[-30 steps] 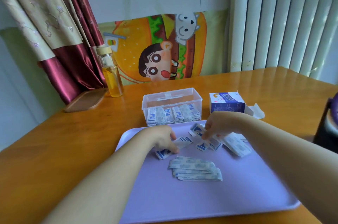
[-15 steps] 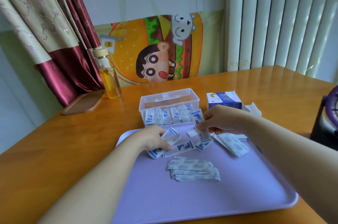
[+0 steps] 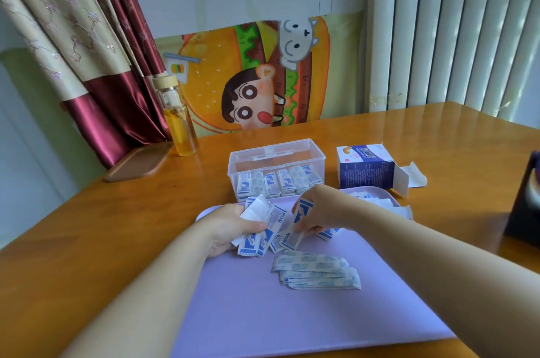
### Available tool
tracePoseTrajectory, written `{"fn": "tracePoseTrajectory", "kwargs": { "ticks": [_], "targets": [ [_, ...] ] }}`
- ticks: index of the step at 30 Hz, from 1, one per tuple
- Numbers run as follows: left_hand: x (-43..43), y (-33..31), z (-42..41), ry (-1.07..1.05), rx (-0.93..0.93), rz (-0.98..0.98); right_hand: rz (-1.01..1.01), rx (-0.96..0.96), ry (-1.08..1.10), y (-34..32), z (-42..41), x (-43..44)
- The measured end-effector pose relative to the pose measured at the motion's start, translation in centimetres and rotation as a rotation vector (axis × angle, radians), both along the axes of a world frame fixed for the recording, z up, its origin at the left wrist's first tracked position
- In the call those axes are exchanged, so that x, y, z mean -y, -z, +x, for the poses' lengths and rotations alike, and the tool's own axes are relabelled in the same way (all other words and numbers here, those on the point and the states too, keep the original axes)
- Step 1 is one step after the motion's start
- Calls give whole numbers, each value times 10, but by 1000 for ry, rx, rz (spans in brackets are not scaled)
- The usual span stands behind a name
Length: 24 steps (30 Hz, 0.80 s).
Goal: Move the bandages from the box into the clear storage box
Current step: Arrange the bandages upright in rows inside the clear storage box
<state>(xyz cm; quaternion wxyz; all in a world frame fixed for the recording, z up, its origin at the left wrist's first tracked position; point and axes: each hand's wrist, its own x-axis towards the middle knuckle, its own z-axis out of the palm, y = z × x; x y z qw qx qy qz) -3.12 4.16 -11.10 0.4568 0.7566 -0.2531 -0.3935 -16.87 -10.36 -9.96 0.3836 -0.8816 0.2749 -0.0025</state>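
Gathering step. My left hand (image 3: 229, 229) gripped bandages (image 3: 276, 219); right hand (image 3: 321, 208) pinched one. Next: drop bunch into clear box (image 3: 292, 150).

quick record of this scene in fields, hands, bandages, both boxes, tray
left hand: grips a bunch of small bandages
right hand: pinches one wrapped bandage
clear storage box: row of bandages standing inside, beyond the purple tray
cardboard box: end flap open, right of the storage box
purple tray: carries a loose pile of long bandages
bottle: yellow liquid, back left
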Motion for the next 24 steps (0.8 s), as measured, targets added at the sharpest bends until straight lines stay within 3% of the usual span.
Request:
{"fn": "tracePoseTrajectory", "kwargs": {
  "ticks": [3,10,16,21,24],
  "targets": [
    [-2,1,0,-10,-49,-40,-225,-88,-84,1,1,-5],
    [-9,-1,3,-64,-173,-109,-359,-263,-183,-9,4,-2],
    [-13,-6,1,-173,-167,-154,-341,-151,-112,-16,0,5],
    [-9,-8,-3,-210,-190,-141,111,65,15,-28,-7,15],
    [-5,-11,-5,-186,-294,-136,191,51,-33,-35,-8,11]
  ]
}}
